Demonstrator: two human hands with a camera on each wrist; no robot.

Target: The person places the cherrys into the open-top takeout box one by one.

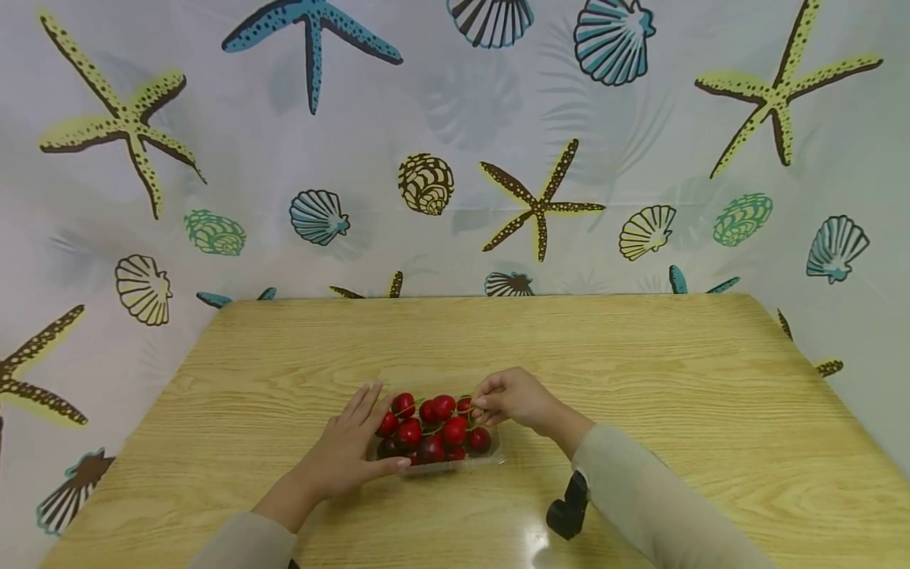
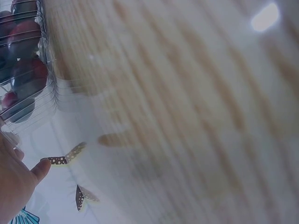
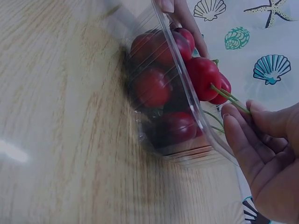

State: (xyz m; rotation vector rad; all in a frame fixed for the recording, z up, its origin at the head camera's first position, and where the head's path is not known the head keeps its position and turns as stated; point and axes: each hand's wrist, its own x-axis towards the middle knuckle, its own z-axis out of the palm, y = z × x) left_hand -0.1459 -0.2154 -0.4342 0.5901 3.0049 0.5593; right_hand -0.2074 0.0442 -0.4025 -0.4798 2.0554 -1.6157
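Note:
A clear plastic container (image 1: 490, 461) filled with red cherries (image 1: 433, 449) sits on the wooden table. At its left end my left hand (image 1: 341, 454) rests with fingers straight, the thumb lying along the front rim. My right hand (image 1: 522, 399) is over the right end. In the right wrist view, its thumb and fingertips pinch green cherry stems (image 3: 232, 100), which lead to a cherry (image 3: 202, 77) at the container's rim. The left wrist view shows the left thumb (image 2: 41, 170) near the container; the rest of that hand is mostly cut off.
The wooden table (image 1: 626, 363) spreads around the container. Behind it hangs a white cloth (image 1: 398, 261) printed with starfish and shells. A black strap piece (image 1: 569, 510) is by the right sleeve.

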